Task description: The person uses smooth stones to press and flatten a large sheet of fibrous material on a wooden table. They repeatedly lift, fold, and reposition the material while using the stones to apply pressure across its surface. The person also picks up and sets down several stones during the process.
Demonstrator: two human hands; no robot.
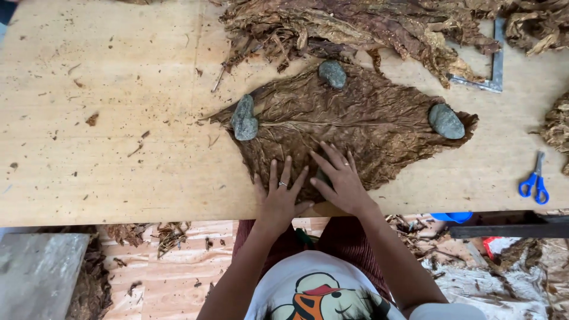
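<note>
A large dried brown leaf [355, 118] lies spread flat on a plywood table [118, 118]. Three grey stones weigh it down: one at its left tip [245, 118], one at the top [332, 74], one at the right end [446, 121]. My left hand [280, 195], with a ring on one finger, lies flat with fingers spread on the leaf's near edge. My right hand [341, 181] rests beside it on the leaf, fingers spread, and seems to cover a small dark thing; what it is I cannot tell.
A heap of crumpled dried leaves [367, 26] lies along the table's far edge. A metal square [495, 71] sits at the far right, blue-handled scissors [535, 181] near the right front. Leaf scraps litter the table and the floor below.
</note>
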